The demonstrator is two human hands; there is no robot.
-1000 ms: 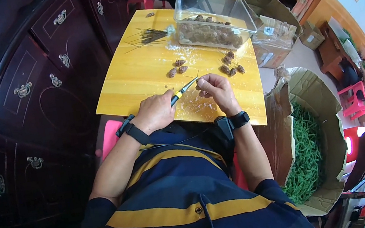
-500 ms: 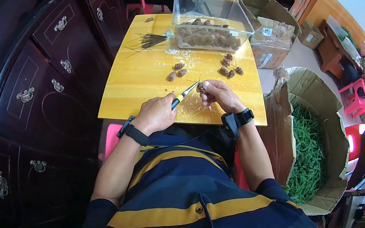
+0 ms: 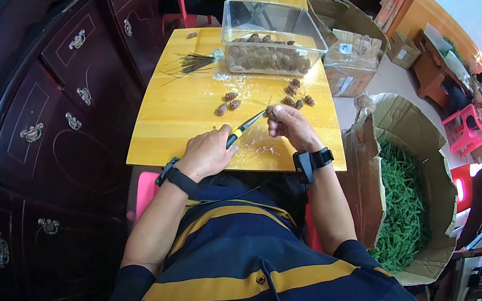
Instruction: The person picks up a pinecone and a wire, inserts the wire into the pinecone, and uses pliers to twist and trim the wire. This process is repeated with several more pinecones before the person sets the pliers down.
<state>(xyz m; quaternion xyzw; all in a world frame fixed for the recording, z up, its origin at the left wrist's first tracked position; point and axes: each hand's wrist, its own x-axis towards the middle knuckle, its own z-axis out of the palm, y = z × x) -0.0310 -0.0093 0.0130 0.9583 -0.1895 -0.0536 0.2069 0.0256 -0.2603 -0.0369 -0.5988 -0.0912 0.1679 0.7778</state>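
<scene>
My left hand is closed round the dark and yellow handles of a pair of long-nose pliers, whose tips point up and right. At those tips my right hand pinches a brown pine cone, with a thin wire standing up from it; the fingers partly cover the cone. Beyond the pliers lies a small group of loose pine cones. Another cluster of wired cones rests just past my right hand. A bundle of thin dark wires lies toward the table's far left.
A clear plastic bin of cones stands at the far side of the yellow table. To the right, a big cardboard box holds green artificial sprigs. Dark cabinets line the left. A person sits at another table ahead.
The view has shifted slightly, so the table and bin appear a little lower and further left. Both hands keep their hold, the pliers' tips still at the cone.
</scene>
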